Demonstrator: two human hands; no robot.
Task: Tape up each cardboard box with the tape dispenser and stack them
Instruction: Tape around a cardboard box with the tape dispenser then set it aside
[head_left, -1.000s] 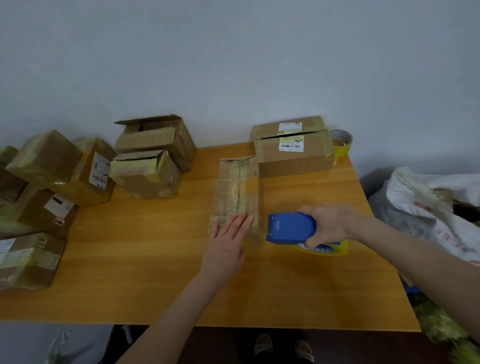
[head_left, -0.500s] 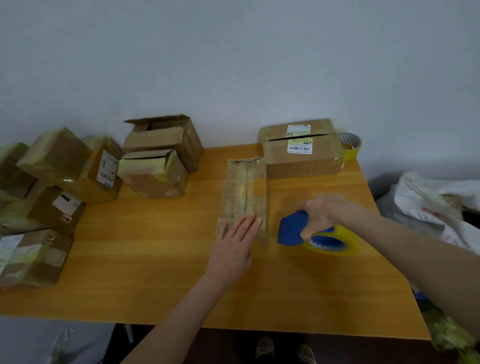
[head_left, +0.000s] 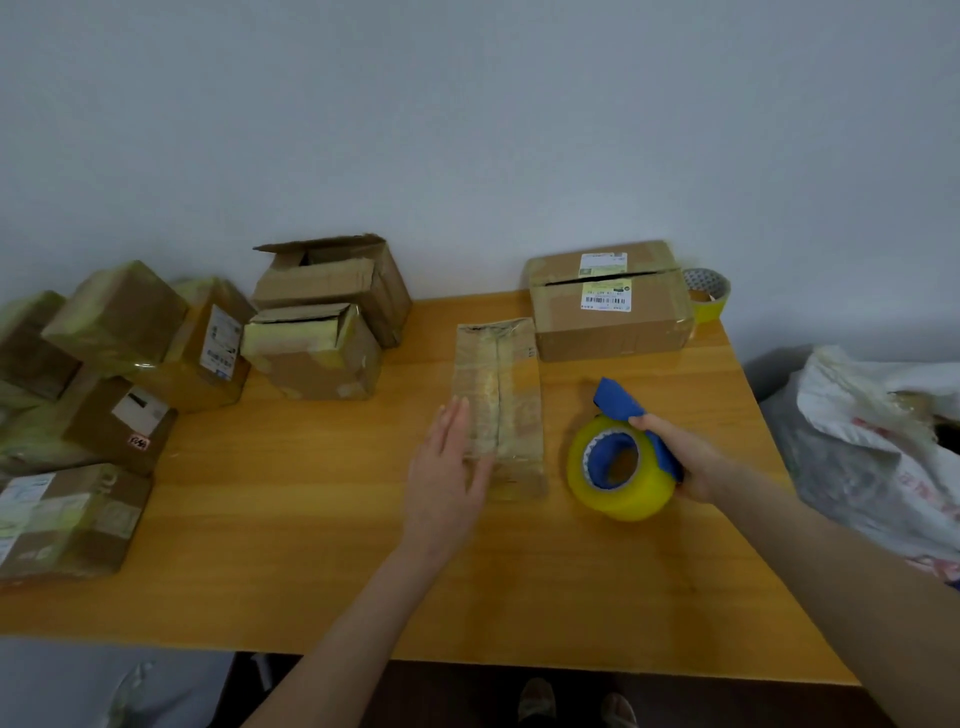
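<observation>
Head camera: the flat cardboard box (head_left: 501, 395) lies on the table (head_left: 311, 519), tape along its top. The left hand (head_left: 447, 467) rests flat on its near left corner, fingers straight. Right of the box, the right hand (head_left: 683, 460) grips the tape dispenser (head_left: 621, 467); off its far right corner sits a labelled box (head_left: 608, 322).

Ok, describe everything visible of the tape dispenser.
The tape dispenser is a blue plastic frame carrying a thick roll of yellowish translucent tape, blue hub visible in the core. It is tipped sideways, core facing the camera, blue front end pointing away. The right hand grips its handle. It is right of the flat taped box, not touching it, low over the table.
</observation>
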